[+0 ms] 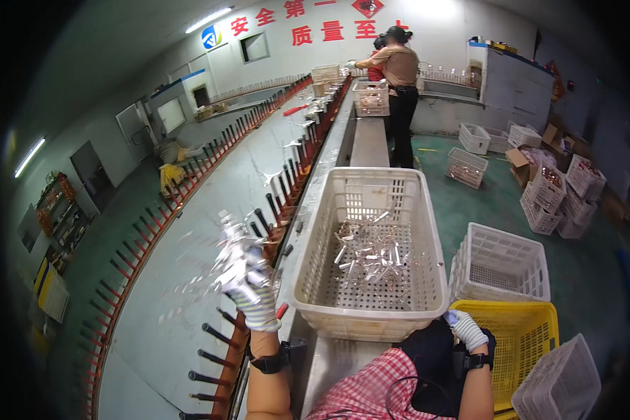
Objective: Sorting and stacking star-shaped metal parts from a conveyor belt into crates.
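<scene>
My left hand [253, 297], in a striped glove, is raised over the left side of the conveyor line. Its fingers are closed round a bunch of shiny silver pieces [239, 255], blurred by motion. A large white plastic crate [371, 323] stands in front of me on a metal ledge. Loose silver and clear pieces [374, 259] lie scattered on its perforated bottom. At the crate's near right corner is my right hand [467, 330], also gloved, with its fingers curled against the rim. The undersides of those fingers are hidden.
Rows of upright black-tipped pegs [217, 334] edge the pale belt [189, 280]. A yellow crate [539, 329] and white crates [500, 259] stand at my right. Farther along the line, a person [401, 77] works beside another white crate [371, 98]. Filled crates [547, 185] are stacked on the right.
</scene>
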A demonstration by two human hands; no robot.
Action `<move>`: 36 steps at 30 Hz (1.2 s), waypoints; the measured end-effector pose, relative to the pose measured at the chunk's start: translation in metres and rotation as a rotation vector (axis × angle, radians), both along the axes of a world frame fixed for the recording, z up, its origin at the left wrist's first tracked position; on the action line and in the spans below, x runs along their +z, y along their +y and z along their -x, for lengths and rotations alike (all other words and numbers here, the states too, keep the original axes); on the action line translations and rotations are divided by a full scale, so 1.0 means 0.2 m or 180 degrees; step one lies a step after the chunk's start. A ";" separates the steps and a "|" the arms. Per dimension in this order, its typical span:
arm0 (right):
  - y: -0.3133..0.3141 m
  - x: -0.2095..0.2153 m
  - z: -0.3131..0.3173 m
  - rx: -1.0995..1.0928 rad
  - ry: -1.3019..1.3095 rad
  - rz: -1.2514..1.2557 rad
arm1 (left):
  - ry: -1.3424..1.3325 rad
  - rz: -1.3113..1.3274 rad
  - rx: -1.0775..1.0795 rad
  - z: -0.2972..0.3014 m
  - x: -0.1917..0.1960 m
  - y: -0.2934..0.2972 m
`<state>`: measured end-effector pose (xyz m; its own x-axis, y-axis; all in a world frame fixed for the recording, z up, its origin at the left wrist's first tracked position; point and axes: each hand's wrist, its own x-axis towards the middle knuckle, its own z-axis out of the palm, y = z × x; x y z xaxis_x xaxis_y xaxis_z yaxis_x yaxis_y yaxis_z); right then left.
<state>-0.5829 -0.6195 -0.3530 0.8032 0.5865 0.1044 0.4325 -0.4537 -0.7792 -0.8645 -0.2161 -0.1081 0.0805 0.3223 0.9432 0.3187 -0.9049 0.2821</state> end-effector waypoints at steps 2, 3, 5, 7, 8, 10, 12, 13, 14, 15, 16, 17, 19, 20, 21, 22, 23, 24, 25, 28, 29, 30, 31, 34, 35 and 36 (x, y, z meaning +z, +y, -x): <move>0.09 0.04 0.06 0.0084 0.0104 -0.0072 | -0.0828 0.1789 -0.2329 -0.13 0.16 -0.11; 0.02 0.07 0.04 0.0051 0.0088 0.0073 | 0.0044 0.0965 -0.1696 -0.27 0.15 -0.10; 0.01 0.15 0.09 -0.0068 0.0304 -0.0045 | 0.1561 -0.0589 -0.0604 -0.40 0.23 -0.14; -0.01 0.23 0.11 -0.0174 0.0397 0.0089 | 0.2122 -0.1040 -0.0149 -0.50 0.19 -0.18; 0.01 0.25 0.13 -0.0184 0.0512 0.0200 | 0.2491 -0.1136 0.0004 -0.52 0.17 -0.18; 0.02 0.25 0.13 -0.0213 0.0514 0.0260 | 0.2844 -0.1383 -0.0262 -0.53 0.09 -0.17; 0.02 0.21 0.13 -0.0158 0.0284 -0.0024 | 0.2969 -0.1335 -0.0660 -0.46 0.09 -0.20; 0.01 0.22 0.12 -0.0191 0.0297 -0.0020 | 0.2960 -0.0934 -0.0808 -0.42 0.13 -0.25; 0.00 0.23 0.12 -0.0206 0.0320 -0.0002 | 0.2947 -0.0529 -0.0945 -0.38 0.16 -0.29; 0.01 0.25 0.12 -0.0193 0.0344 0.0005 | 0.2614 -0.0271 -0.1023 -0.31 0.12 -0.28; 0.01 0.26 0.13 -0.0194 0.0369 0.0008 | 0.2584 -0.0087 -0.0836 -0.24 0.11 -0.30; 0.03 0.29 0.13 -0.0123 0.0365 0.0085 | 0.2308 0.0035 -0.0833 -0.15 0.07 -0.28; 0.03 0.21 0.09 -0.0030 0.0103 0.0116 | 0.1720 0.0406 -0.0765 0.01 -0.01 -0.29; 0.04 0.20 0.09 0.0107 -0.0234 0.0243 | 0.1427 0.0665 -0.0653 0.09 -0.06 -0.30; 0.04 0.20 0.10 0.0122 -0.0055 0.0202 | 0.1114 0.1159 -0.0640 0.15 -0.10 -0.34; 0.03 0.21 0.10 0.0135 0.0108 0.0165 | 0.0854 0.1163 -0.0501 0.20 -0.16 -0.35; 0.01 0.18 0.09 0.0094 -0.0056 0.0151 | 0.0687 0.1146 -0.0189 0.25 -0.24 -0.33; -0.02 0.15 0.07 0.0030 -0.0229 0.0142 | 0.0511 0.1130 0.0096 0.29 -0.31 -0.31; -0.03 0.12 0.05 -0.0002 -0.0113 0.0156 | 0.0330 0.1472 0.0114 0.33 -0.33 -0.29; 0.02 0.16 0.10 -0.0007 -0.0036 0.0170 | -0.0427 0.2000 -0.0057 0.40 -0.34 -0.24; 0.01 0.15 0.10 -0.0029 -0.0138 0.0209 | -0.0447 0.1993 -0.0030 0.41 -0.35 -0.20; 0.01 0.14 0.10 -0.0063 -0.0241 0.0249 | -0.0840 0.2270 -0.0467 0.41 -0.36 -0.16; 0.04 0.23 0.15 -0.0053 -0.0247 0.0189 | -0.1224 0.2535 -0.0899 0.42 -0.38 -0.11; 0.05 0.30 0.19 0.0034 0.0109 0.0066 | -0.1379 0.2860 -0.0190 0.48 -0.40 0.07; 0.04 0.28 0.17 0.0004 0.0092 0.0053 | -0.1543 0.2898 0.0252 0.49 -0.39 0.09; 0.04 0.25 0.16 -0.0012 0.0164 0.0017 | -0.1579 0.1813 0.0188 0.50 -0.37 0.10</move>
<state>-0.6151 -0.6125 -0.3021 0.8097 0.5838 0.0596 0.3901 -0.4596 -0.7979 -0.9654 -0.1962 -0.1821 -0.3425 0.7612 0.5506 0.0759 -0.5617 0.8238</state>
